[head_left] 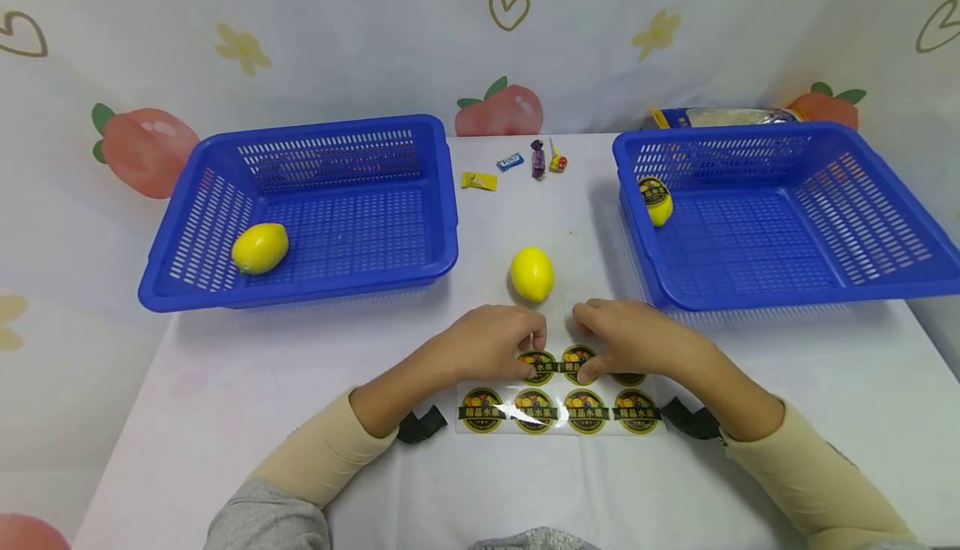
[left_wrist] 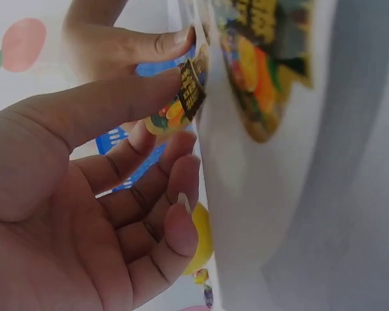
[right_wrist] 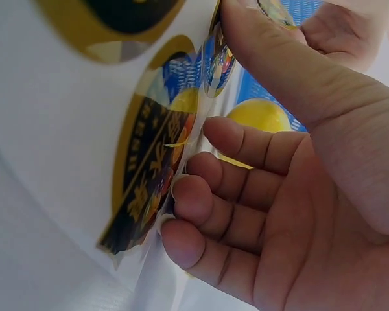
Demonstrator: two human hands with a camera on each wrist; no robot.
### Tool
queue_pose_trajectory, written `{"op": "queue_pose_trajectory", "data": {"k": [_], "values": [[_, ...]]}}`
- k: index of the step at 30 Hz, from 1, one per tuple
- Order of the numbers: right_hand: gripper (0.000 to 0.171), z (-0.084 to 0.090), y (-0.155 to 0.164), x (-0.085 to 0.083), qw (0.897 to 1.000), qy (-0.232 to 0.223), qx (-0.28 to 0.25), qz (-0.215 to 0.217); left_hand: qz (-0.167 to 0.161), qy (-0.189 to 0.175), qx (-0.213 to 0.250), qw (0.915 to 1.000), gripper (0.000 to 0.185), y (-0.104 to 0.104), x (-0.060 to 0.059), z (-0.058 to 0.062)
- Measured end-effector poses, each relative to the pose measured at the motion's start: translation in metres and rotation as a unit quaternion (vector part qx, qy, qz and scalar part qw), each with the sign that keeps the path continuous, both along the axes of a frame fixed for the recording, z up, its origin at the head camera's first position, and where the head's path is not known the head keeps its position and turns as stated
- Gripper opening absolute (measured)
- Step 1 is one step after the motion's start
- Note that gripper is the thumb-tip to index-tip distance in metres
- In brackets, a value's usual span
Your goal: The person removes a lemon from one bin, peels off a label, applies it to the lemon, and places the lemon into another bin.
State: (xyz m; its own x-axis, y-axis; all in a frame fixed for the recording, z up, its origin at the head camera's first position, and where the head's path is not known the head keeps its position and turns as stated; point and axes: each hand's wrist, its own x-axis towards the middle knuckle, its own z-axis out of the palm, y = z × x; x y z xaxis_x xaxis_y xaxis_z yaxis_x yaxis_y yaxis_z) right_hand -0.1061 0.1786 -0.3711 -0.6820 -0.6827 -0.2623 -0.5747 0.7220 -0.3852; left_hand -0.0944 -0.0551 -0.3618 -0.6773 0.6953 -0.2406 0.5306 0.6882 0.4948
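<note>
A clear-backed sheet (head_left: 483,382) of round black-and-gold fruit stickers lies on the table in front of the person. My left hand (head_left: 486,342) is over the sheet's far edge. In the left wrist view, its thumb and index finger pinch a sticker (left_wrist: 185,102) that stands up at an angle. My right hand (head_left: 637,340) rests beside it, thumb laid on the sheet near another sticker (head_left: 577,360), fingers loosely bent and holding nothing. Just beyond both hands sits a plain yellow lemon (head_left: 532,273).
At the left stands a blue basket (head_left: 330,282) with one plain lemon (head_left: 260,248) inside. The right blue basket (head_left: 787,292) holds a stickered lemon (head_left: 657,202). Small wrapped candies (head_left: 510,162) and a lollipop (head_left: 558,162) lie at the back, and a packet (head_left: 735,117) shows behind the right basket.
</note>
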Motion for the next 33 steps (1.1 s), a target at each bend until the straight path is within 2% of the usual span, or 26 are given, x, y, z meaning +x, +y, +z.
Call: {"op": "queue_pose_trajectory", "data": {"k": [9,12,21,27,30,33], "values": [[0.053,-0.001,0.001,0.000,1.000,0.004,-0.002,0.004,-0.013,-0.062,0.040,0.9972,0.017,-0.006,-0.004,0.003],[0.053,0.000,0.001,-0.001,1.000,0.001,0.000,0.003,-0.019,-0.072,0.055,0.9957,0.015,-0.008,-0.006,0.005],[0.051,0.001,0.000,-0.001,1.000,0.000,-0.001,0.005,-0.016,-0.084,0.078,0.9933,0.015,-0.011,-0.008,0.007],[0.049,0.001,0.001,-0.001,1.000,-0.001,-0.010,0.017,0.003,-0.070,0.116,0.9908,0.016,-0.012,-0.010,0.007],[0.046,0.001,0.003,-0.002,1.000,-0.007,-0.018,0.023,0.019,-0.068,0.150,0.9862,0.016,-0.012,-0.012,0.007],[0.039,0.002,0.005,-0.003,0.999,-0.006,-0.031,0.026,0.035,-0.067,0.198,0.9772,0.016,-0.011,-0.014,0.006]]}}
